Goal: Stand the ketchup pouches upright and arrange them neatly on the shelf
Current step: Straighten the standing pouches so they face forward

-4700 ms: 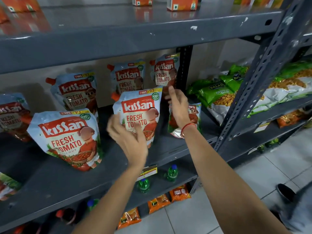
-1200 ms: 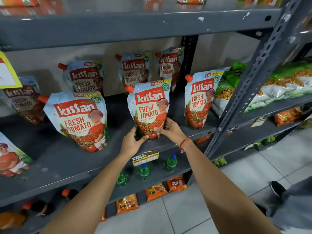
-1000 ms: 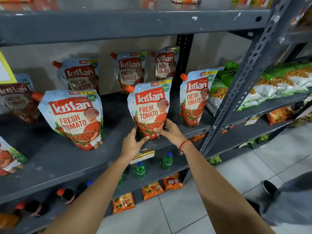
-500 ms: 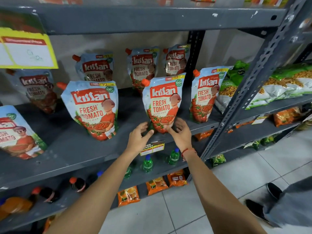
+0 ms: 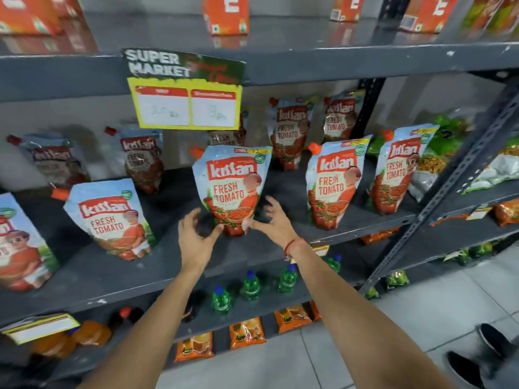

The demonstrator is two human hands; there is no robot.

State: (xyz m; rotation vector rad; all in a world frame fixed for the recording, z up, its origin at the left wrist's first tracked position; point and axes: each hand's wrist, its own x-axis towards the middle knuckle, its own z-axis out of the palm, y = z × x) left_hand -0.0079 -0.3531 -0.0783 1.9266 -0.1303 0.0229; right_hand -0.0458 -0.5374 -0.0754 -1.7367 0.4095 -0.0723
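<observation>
We have both hands at the foot of one Kissan ketchup pouch (image 5: 232, 189) standing upright near the front edge of the grey metal shelf (image 5: 168, 265). Our left hand (image 5: 196, 237) sits at the pouch's lower left corner and our right hand (image 5: 273, 220) at its lower right; on each, the thumb tip seems to touch the bottom of the pouch while the other fingers are spread wide and curled in the air, so neither hand grips it. A red thread (image 5: 292, 245) circles our right wrist.

The pouch reads "Kissan" in white on a red band, then "FRESH TOMATO" in red, with an orange spout cap at its top left corner. To its right stand two more front-row pouches (image 5: 332, 186) (image 5: 398, 169) with the same print. To its left another pouch (image 5: 111, 217) leans a little, and one more (image 5: 19, 242) is cut by the left edge. Further pouches (image 5: 290, 130) stand in a back row against the wall, blurred.

A price tag (image 5: 185, 88) hangs from the shelf above, reading "SUPER MARKET" over two white boxes whose handwriting we cannot read. Below us, green bottles (image 5: 250, 286) with blue caps line a lower shelf, and orange packets (image 5: 247, 332) lie under them.
</observation>
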